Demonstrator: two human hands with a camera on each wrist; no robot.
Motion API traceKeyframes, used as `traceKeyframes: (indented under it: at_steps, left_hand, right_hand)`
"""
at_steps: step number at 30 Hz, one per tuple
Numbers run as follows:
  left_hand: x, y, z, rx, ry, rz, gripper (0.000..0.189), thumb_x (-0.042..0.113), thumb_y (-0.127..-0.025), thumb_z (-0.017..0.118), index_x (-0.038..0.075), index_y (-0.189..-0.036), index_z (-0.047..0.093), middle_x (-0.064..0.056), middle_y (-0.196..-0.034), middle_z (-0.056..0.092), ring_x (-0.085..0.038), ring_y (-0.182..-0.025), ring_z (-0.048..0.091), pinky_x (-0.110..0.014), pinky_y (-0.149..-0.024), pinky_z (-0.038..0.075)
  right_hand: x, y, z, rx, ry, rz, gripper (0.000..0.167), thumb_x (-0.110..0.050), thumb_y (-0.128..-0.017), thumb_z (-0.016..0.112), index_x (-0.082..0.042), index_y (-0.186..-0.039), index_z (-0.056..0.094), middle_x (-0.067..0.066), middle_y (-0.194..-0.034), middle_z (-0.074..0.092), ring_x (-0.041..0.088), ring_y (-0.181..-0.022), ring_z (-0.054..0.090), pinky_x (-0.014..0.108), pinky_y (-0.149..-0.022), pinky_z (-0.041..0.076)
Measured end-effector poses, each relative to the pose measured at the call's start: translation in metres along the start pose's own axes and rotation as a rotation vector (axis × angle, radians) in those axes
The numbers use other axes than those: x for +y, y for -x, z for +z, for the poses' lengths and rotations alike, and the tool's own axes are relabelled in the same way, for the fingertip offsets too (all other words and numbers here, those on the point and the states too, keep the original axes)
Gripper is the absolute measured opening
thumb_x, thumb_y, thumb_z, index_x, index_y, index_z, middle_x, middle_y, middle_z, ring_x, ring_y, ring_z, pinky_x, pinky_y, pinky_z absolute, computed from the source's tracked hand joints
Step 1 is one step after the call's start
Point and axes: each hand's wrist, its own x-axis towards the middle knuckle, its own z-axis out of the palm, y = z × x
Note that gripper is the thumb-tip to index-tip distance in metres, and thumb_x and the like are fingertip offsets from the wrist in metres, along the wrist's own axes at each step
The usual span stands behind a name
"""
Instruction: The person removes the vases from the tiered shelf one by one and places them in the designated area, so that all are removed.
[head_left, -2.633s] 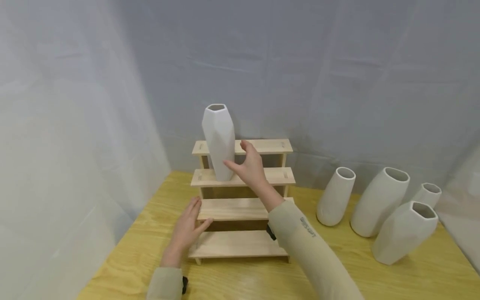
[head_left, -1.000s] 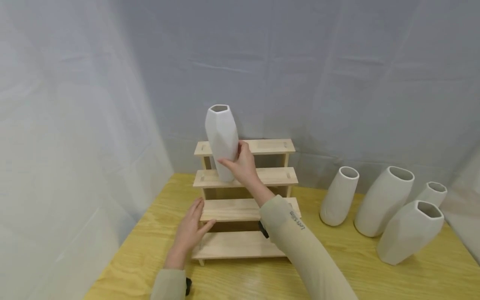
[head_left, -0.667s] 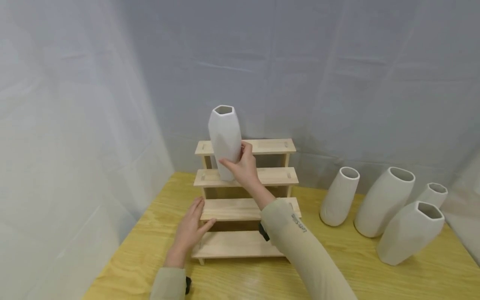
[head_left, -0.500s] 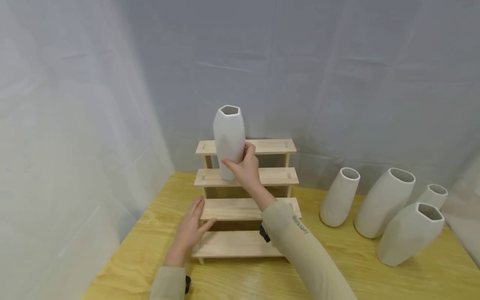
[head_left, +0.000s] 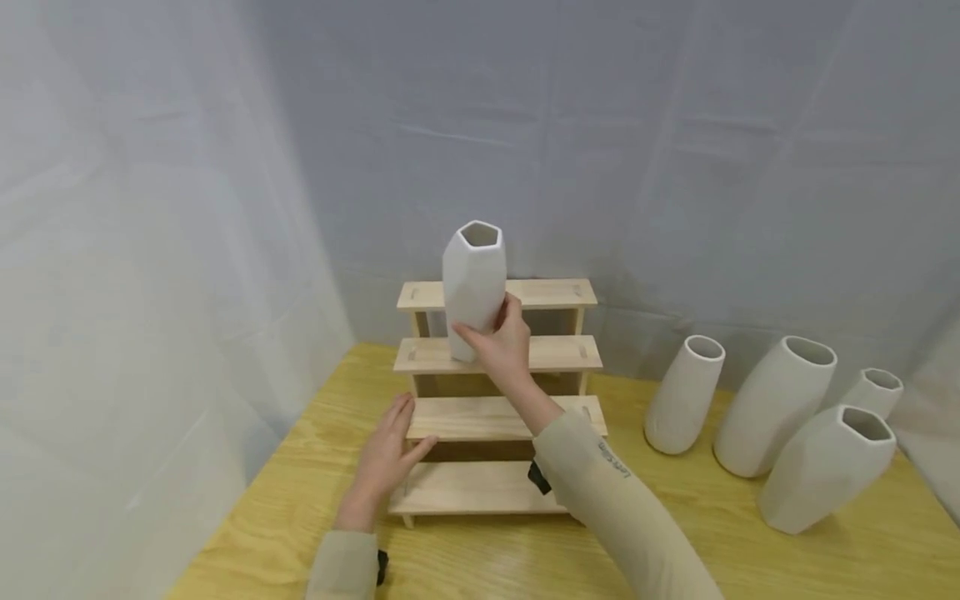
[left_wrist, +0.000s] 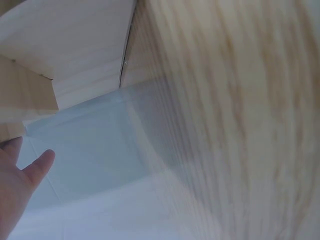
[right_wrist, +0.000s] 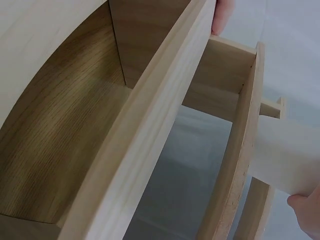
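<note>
In the head view a tall white faceted vase point(head_left: 474, 283) with an angular mouth is on the second shelf from the top of a stepped wooden stand point(head_left: 465, 418). My right hand point(head_left: 504, 346) grips its lower part, thumb across the front and fingers round the right side. The right wrist view shows the vase's lower part point(right_wrist: 282, 152) at the shelf edge, beside my thumb point(right_wrist: 305, 212). My left hand point(head_left: 386, 454) rests at the left end of the shelf below, its fingers extended along the side and its thumb near the front edge.
Several more white vases stand on the yellow wooden table point(head_left: 277, 533) to the right: a slim round one point(head_left: 684, 396), a wide oval one point(head_left: 772, 408), a faceted one point(head_left: 825, 471) and a smaller one behind. Pale cloth point(head_left: 637, 167) hangs behind and at the left.
My right hand, spread beside the vase at first, has taken hold of it. The vase has moved right along the shelf and turned, its mouth now facing me more. My left hand keeps its place.
</note>
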Motion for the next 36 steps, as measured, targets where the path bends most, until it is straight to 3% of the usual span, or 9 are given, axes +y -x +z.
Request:
traceKeyframes:
  at_steps: [13,24,36]
  left_hand:
    - [0.001,0.001,-0.002,0.001,0.018,0.001,0.073,0.042,-0.086,0.054,-0.006,-0.135,0.028,-0.018,-0.141,0.024,-0.031,-0.128,0.021,-0.044,-0.102,0.023]
    - [0.005,-0.002,0.000,-0.015,0.035,0.016,0.073,0.042,-0.086,0.053,-0.006,-0.135,0.027,-0.017,-0.141,0.024,-0.030,-0.128,0.021,-0.044,-0.102,0.023]
    - [0.001,-0.001,-0.002,-0.030,0.057,0.001,0.075,0.042,-0.086,0.054,-0.006,-0.136,0.025,-0.017,-0.142,0.021,-0.031,-0.129,0.020,-0.045,-0.103,0.021]
  right_hand:
    - [-0.009,0.002,-0.021,0.054,0.019,-0.018,0.066,-0.011,-0.064,0.079,0.001,-0.117,0.042,0.015,-0.113,0.053,0.023,-0.101,0.053,0.033,-0.083,0.046]
    - [-0.015,0.005,-0.056,0.065,0.050,-0.009,0.066,-0.014,-0.064,0.079,-0.001,-0.116,0.042,0.012,-0.111,0.053,0.021,-0.097,0.053,0.034,-0.081,0.047]
    - [-0.015,0.023,-0.077,0.067,0.038,-0.022,0.064,-0.008,-0.064,0.079,0.000,-0.116,0.042,0.012,-0.112,0.053,0.023,-0.100,0.054,0.034,-0.084,0.046]
